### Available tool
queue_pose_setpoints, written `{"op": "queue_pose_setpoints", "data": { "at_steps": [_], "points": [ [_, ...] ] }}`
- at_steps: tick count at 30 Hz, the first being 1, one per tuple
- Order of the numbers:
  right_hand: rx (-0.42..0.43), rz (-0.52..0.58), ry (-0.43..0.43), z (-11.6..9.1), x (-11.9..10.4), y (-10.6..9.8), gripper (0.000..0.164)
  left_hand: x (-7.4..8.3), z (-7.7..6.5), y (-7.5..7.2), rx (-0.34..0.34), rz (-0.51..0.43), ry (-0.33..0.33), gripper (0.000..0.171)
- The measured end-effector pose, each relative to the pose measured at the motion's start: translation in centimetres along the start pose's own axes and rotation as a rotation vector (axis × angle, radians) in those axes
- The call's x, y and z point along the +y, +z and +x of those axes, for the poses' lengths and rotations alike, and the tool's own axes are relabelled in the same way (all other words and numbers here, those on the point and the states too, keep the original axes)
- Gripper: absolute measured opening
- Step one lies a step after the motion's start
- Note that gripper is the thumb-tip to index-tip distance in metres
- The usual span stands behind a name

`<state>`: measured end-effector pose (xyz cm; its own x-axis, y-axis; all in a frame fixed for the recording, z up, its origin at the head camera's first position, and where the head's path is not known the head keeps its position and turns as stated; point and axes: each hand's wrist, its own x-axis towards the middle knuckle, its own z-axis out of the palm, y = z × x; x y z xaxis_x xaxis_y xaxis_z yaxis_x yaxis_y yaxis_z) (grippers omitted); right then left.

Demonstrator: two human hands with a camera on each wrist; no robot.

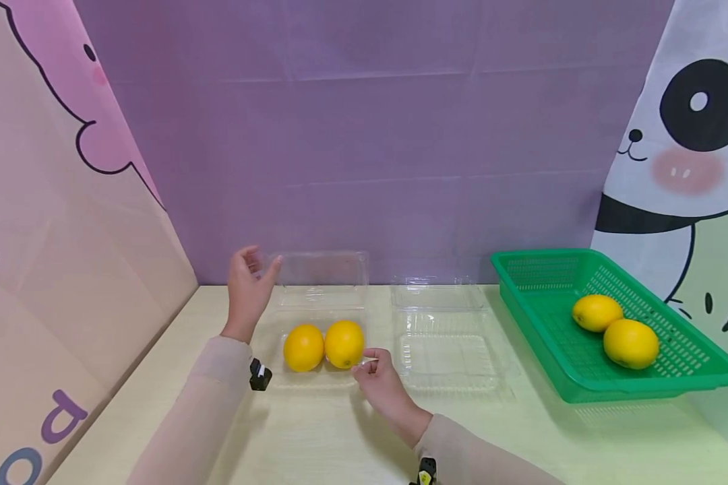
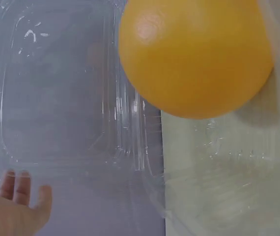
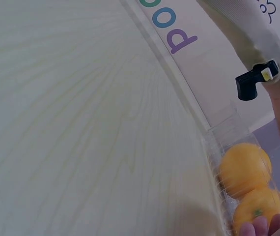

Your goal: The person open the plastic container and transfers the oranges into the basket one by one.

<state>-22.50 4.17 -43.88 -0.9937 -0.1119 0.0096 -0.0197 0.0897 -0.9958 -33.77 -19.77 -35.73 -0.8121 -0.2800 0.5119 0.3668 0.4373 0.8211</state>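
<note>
Oranges point(image 1: 304, 347), two of them, sit side by side and touching in a clear container point(image 1: 321, 386) on the worktop point(image 1: 297, 438), its lid point(image 1: 327, 269) raised behind them. The left hand point(image 1: 250, 289) is at the lid's left edge, thumb spread wide from loosely bent fingers; whether it touches the plastic is unclear. The right hand point(image 1: 389, 391), fingers bent close to the thumb, is beside the nearer orange; I cannot tell if they pinch the container's edge. Another open container point(image 1: 445, 357) lies left of a green basket point(image 1: 649, 386) holding two yellow fruits point(image 1: 631, 344)
</note>
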Motion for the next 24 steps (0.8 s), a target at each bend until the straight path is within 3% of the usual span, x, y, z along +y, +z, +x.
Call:
{"op": "queue_pose_setpoints", "data": {
  "at_steps": [3,8,16,24],
  "points": [
    [-0.002,-0.002,0.002,0.07,0.02,0.01,0.043,-0.51,-0.09,0.06,-0.072,-0.006,-0.07,0.07],
    [-0.002,0.0,0.014,0.05,-0.07,0.03,0.043,-1.07,-0.13,0.13,-0.218,0.078,-0.173,0.08],
    [0.003,0.0,0.005,-0.03,-0.11,0.1,0.042,-0.85,-0.33,0.02,-0.528,0.257,-0.358,0.096],
    [0.003,0.008,0.001,0.03,-0.03,0.13,0.043,-1.02,-0.58,-0.08,-0.58,0.233,-0.4,0.097]
  ]
}}
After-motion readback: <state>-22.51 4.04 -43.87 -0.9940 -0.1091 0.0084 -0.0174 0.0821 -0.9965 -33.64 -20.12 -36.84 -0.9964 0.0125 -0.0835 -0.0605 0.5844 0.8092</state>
